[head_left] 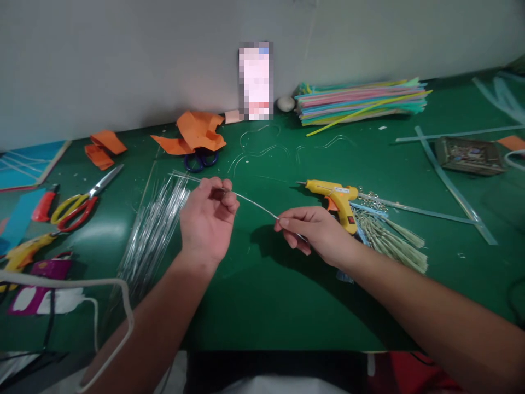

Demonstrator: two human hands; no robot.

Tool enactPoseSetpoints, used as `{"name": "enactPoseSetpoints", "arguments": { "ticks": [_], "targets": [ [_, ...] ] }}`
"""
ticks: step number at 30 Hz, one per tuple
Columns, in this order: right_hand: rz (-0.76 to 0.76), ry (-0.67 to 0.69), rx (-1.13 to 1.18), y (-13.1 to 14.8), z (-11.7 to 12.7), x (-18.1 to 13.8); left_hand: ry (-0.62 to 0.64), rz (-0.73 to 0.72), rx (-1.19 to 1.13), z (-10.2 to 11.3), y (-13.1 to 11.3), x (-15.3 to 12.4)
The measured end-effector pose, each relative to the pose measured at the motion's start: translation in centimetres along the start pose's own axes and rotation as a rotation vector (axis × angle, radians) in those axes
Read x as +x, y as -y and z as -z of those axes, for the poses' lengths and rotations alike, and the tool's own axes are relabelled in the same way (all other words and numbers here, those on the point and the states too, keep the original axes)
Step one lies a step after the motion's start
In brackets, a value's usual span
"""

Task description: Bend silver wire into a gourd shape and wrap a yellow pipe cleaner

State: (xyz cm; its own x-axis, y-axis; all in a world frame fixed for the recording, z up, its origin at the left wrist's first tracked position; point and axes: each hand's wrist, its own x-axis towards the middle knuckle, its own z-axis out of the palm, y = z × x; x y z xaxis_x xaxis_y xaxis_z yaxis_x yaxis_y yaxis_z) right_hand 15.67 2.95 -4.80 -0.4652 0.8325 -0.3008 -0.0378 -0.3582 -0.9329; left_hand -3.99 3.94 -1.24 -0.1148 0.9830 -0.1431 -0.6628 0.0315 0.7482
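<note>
A thin silvery wire stretches between my two hands above the green table. My left hand pinches it with curled fingers, palm turned up, and one end sticks out to the left. Thumb and fingertips of my right hand close on the wire farther along; its other end is partly hidden by those fingers. Beside my left wrist lies a bundle of similar silvery wires. Just beyond my right hand rests a yellow glue gun, with pale green tassels near its handle.
Colourful pipe cleaners lie by the wall, near a propped, blurred phone. Clear glue sticks and a small box are at right. Scissors and another glue gun sit left; a white cable crosses the lower left.
</note>
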Motion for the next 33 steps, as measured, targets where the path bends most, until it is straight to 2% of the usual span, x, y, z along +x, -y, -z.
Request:
{"name": "enactPoseSetpoints", "arguments": {
  "ticks": [3, 6, 11, 15, 18, 23, 29, 33],
  "targets": [
    [0.010, -0.062, -0.143, -0.1, -0.2, -0.2, -0.047, -0.040, 0.059, 0.0, 0.2, 0.0],
    [0.050, -0.133, -0.293, -0.4, -0.4, -0.4, -0.110, -0.014, 0.073, -0.1, 0.2, 0.1],
    [0.286, -0.164, -0.599, -0.8, -0.3, -0.5, -0.209, 0.022, 0.090, -0.5, 0.1, 0.1],
    [0.426, -0.193, -0.746, -1.0, -0.1, -0.6, -0.228, 0.015, 0.099, -0.6, 0.1, 0.0],
    [0.437, -0.193, -0.741, -1.0, -0.1, -0.7, -0.231, 0.018, 0.088, -0.5, 0.1, 0.0],
    [0.355, -0.139, -0.596, -0.6, -0.4, -0.8, -0.214, 0.028, 0.019, -0.5, 0.0, 0.2],
    [0.272, -0.117, -0.461, -0.5, -0.6, -0.9, -0.226, 0.159, -0.194, -0.9, -0.2, 0.4],
    [0.272, -0.115, -0.462, -0.5, -0.6, -0.8, -0.200, 0.232, -0.232, -0.9, -0.4, 0.5]
  ]
}}
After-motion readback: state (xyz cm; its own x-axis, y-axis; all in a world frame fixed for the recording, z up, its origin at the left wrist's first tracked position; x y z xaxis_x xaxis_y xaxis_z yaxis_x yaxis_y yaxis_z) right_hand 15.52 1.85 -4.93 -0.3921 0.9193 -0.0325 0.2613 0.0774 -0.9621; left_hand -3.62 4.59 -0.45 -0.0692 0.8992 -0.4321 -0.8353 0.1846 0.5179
